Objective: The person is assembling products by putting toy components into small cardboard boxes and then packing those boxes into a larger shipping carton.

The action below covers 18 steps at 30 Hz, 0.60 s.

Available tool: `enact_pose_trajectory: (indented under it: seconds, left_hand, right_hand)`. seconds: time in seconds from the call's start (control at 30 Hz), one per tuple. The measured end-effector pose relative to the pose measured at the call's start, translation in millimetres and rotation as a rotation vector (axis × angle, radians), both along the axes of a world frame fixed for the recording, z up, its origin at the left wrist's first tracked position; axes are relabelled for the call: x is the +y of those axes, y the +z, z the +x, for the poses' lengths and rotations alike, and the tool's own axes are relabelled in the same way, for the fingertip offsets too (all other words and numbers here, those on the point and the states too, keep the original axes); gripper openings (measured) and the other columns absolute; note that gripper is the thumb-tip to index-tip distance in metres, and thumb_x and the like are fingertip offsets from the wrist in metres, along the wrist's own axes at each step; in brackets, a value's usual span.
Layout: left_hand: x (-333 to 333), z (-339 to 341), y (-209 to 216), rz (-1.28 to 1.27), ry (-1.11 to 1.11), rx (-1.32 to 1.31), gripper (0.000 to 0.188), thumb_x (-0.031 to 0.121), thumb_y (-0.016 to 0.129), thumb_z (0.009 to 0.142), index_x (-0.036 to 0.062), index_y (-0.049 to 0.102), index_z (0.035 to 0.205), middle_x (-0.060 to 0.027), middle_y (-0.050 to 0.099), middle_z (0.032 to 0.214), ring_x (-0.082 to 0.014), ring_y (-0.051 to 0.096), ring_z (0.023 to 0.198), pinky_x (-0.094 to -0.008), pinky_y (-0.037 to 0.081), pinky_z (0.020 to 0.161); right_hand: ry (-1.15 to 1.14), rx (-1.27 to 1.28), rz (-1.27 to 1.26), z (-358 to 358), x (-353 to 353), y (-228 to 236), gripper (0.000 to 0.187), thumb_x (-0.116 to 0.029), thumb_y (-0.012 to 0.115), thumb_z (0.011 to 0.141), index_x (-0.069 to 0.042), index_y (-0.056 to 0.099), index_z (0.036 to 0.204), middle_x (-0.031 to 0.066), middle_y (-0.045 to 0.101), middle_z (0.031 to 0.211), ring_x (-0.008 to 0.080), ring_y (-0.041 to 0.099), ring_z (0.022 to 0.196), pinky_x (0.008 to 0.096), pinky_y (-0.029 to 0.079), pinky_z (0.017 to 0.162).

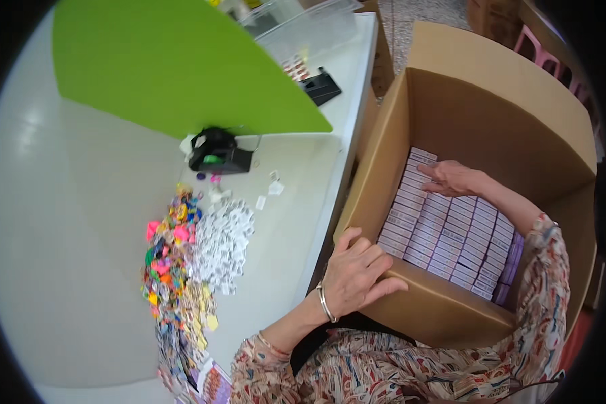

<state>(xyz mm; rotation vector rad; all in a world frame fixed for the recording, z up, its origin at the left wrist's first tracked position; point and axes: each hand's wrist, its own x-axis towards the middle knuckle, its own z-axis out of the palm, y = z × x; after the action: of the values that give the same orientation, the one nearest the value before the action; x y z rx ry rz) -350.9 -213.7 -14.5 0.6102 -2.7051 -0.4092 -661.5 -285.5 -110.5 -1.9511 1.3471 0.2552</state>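
Observation:
In front of me to the right stands a large open cardboard box (451, 306), partly filled with tight rows of small flat white-and-purple cartons (444, 232). My left hand (360, 273), a silver bangle (326, 303) at its wrist, grips the box's near left corner with fingers bent over the rim and thumb along the near wall. Inside, my right hand (453, 178) is at the far end of the rows, its fingers stretched out over the cartons at the left wall. Nothing shows in its grasp; its fingertips appear to touch the top of the cartons.
Left of the box is a white table (289, 195) with piles of colourful small trinkets (172, 246) and folded white paper slips (223, 242). A black tape dispenser (232, 159) stands by a green divider (182, 67). Behind it lie another black dispenser (321, 86) and clear plastic bins (306, 27).

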Motion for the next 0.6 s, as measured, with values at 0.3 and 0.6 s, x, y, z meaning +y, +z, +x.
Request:
enact_pose_trajectory:
  seconds: [0.3, 0.6]
  left_hand:
    - [35.3, 31.0, -1.0, -0.124, 0.071, 0.113, 0.034, 0.037, 0.076, 0.074, 0.0072, 0.063, 0.083, -0.0019, 0.058, 0.078, -0.0207, 0.053, 0.077, -0.0383, 0.037, 0.09]
    - [35.8, 24.2, -10.0, -0.275, 0.116, 0.273, 0.033, 0.04, 0.07, 0.079, 0.008, 0.061, 0.076, -0.0041, 0.056, 0.075, -0.0229, 0.052, 0.075, -0.0383, 0.037, 0.085]
  right_hand:
    - [-0.12, -0.174, -0.707, 20.3, 50.6, 53.8, 0.059, -0.048, 0.045, 0.096, 0.003, 0.044, 0.128, 0.0244, 0.055, 0.118, 0.0408, 0.053, 0.111, 0.0467, 0.044, 0.094]
    - [0.107, -0.615, -0.399, 112.9, 148.2, 207.5, 0.039, -0.029, 0.056, 0.094, 0.004, 0.057, 0.115, 0.0216, 0.064, 0.096, 0.0353, 0.064, 0.087, 0.0416, 0.05, 0.077]
